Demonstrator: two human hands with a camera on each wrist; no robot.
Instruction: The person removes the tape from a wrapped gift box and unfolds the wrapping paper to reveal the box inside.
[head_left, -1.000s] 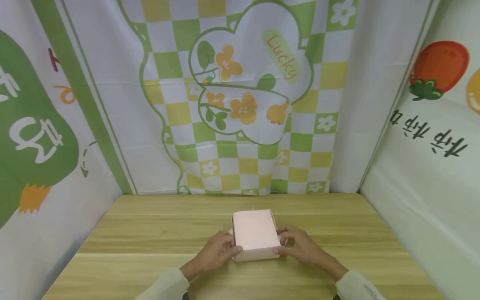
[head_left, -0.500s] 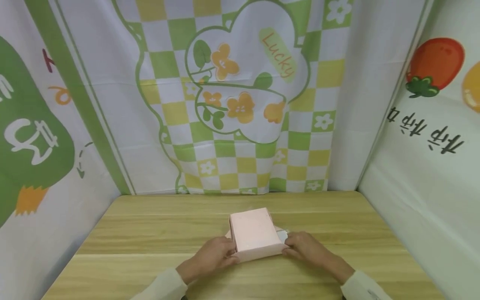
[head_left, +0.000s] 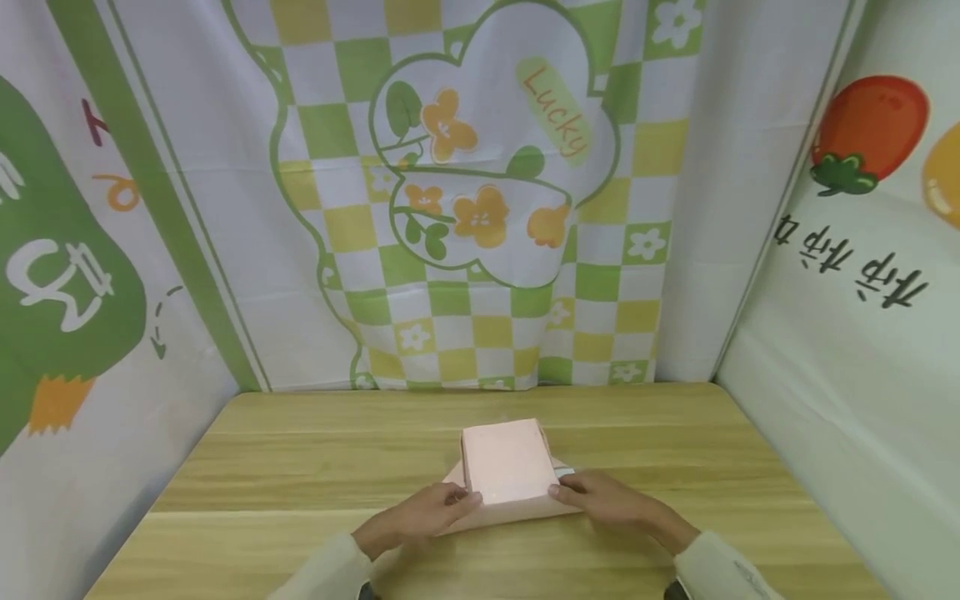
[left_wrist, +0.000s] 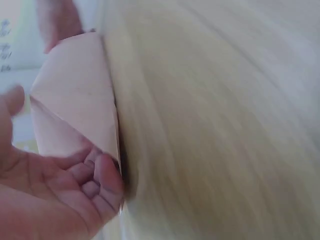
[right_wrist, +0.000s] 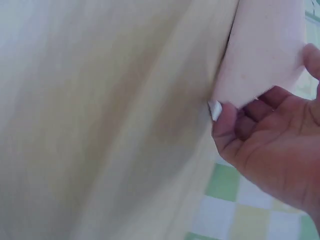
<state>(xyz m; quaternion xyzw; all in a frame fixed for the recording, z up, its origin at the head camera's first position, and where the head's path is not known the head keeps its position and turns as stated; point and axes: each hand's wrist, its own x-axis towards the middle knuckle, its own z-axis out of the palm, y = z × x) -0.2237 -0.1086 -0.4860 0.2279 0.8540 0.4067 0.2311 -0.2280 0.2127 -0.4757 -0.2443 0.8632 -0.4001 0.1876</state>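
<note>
A pale pink paper box stands on the table in front of me. Its front side spreads wider than its top, and a folded diagonal crease crosses that side in the left wrist view. My left hand holds the front left corner, its fingers curled at the flap's end and its thumb near the top edge. At the front right corner my right hand grips the box, fingers curled behind the flap and thumb by the top edge. A small white piece shows beside the right fingertips.
The wood-grain table extends around the box on all sides. Behind it hangs a checked green and yellow cloth. Printed white cloth walls stand at the left and right.
The box's front side has spread outward, first at the right, then at the left. My left hand has shifted slightly left; the right moved outward, and its thumb is back at the top edge.
</note>
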